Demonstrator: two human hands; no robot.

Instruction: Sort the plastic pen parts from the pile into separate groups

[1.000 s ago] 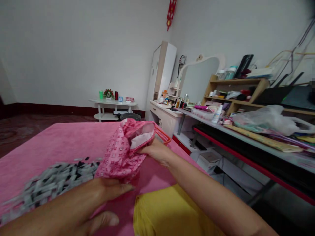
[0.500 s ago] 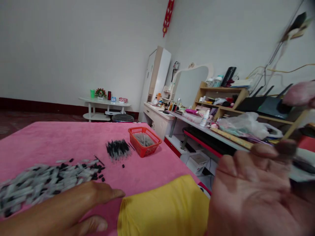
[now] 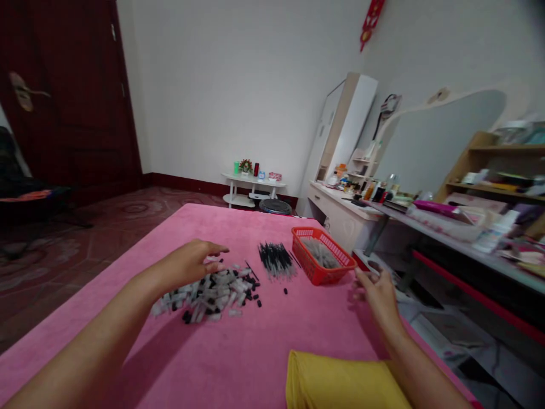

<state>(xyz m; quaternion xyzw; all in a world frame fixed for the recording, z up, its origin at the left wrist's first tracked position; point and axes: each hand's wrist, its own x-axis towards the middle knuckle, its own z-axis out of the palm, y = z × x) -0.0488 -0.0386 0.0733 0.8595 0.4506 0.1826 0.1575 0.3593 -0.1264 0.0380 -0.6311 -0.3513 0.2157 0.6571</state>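
Observation:
My left hand (image 3: 191,264) hovers at the far left side of a loose pile of short clear plastic tubes and small black caps (image 3: 217,295); its thumb and index finger are apart. On the right, my right hand (image 3: 378,289) reaches to the near right corner of a red plastic basket (image 3: 326,275), fingers loosely bent and apart. Whether a fingertip touches the rim is hard to tell. Inside the basket lie many thin translucent pieces (image 3: 321,253). Between pile and basket is a bundle of slender black-and-clear sticks (image 3: 276,260).
A pink cloth (image 3: 238,363) covers the table. Folded yellow cloth (image 3: 340,380) lies at the near edge, beside my right forearm. One black cap (image 3: 285,291) sits apart from the pile. A cluttered desk (image 3: 460,227) stands to the right.
The view has swung left. My left hand has moved forward from beside the yellow cloth to the tube pile. My right hand has come down from the right side to the basket.

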